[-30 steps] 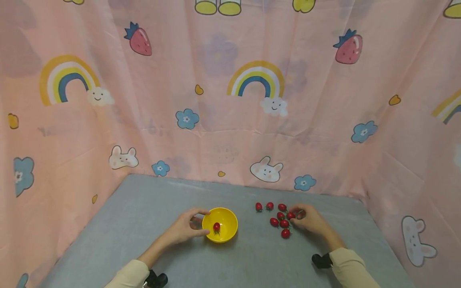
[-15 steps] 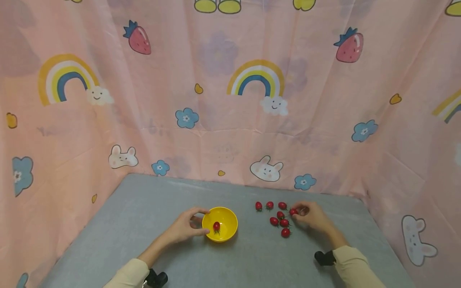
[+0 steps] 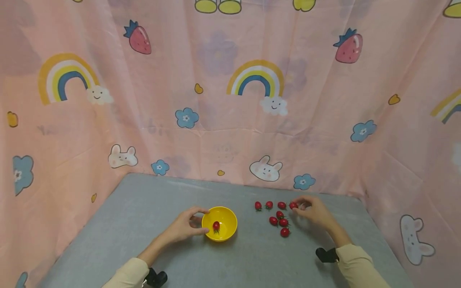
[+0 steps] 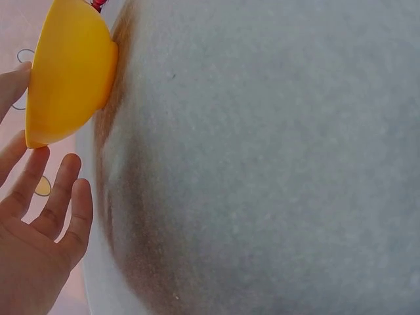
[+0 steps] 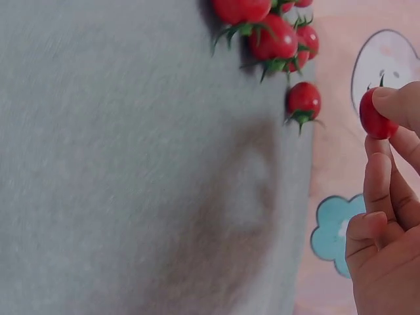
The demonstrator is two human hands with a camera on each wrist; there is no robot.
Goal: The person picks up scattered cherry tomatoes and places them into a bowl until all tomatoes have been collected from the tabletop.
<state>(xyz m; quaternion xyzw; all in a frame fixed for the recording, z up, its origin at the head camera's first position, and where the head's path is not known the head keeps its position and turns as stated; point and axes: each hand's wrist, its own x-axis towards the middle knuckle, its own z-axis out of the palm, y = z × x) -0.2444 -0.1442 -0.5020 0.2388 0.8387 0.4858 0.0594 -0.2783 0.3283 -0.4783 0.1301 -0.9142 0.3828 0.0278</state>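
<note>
A yellow bowl [image 3: 229, 229] stands on the table with one red cherry tomato [image 3: 216, 226] inside. My left hand [image 3: 183, 228] holds the bowl's left side, thumb and fingers at the rim; in the left wrist view, the other fingers spread below the bowl [image 4: 72, 72]. Between thumb and fingers, my right hand [image 3: 315, 212] pinches another cherry tomato [image 5: 375, 118], which appears raised off the table in the right wrist view. Several loose cherry tomatoes [image 3: 283, 222] with green stems lie just left of that hand.
The grey tabletop [image 3: 248, 260] runs back to a pink patterned curtain [image 3: 216, 140], which also closes off both sides. Black wrist-worn devices sit on both forearms, the right one [image 3: 325, 255] above the table's right part.
My right hand has drawn the pinched cherry tomato out of the cluster, moving slightly right and then away toward the back. My left hand and the bowl have stayed in place.
</note>
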